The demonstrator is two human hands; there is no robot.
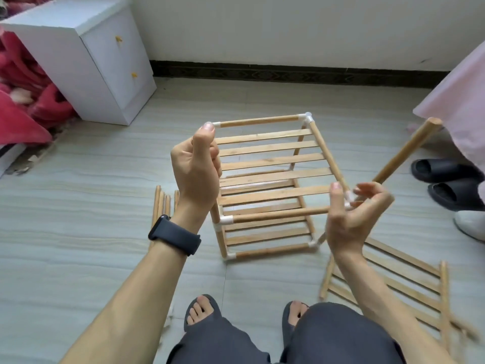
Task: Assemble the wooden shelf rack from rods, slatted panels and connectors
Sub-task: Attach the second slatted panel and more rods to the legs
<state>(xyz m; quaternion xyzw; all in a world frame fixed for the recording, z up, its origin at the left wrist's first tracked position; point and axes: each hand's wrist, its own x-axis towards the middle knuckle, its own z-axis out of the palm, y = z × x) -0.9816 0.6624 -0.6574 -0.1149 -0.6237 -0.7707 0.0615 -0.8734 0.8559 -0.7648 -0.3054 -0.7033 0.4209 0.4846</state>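
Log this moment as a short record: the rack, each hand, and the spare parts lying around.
rack: stands on the floor, slatted shelves fitted, white connectors at corners
left hand: grips the rack's near left upright, thumb on its top end
right hand: holds a loose rod at the rack's near right corner; grip blurred
spare rods: on the floor, left of the rack
spare panel: on the floor, right of the rack
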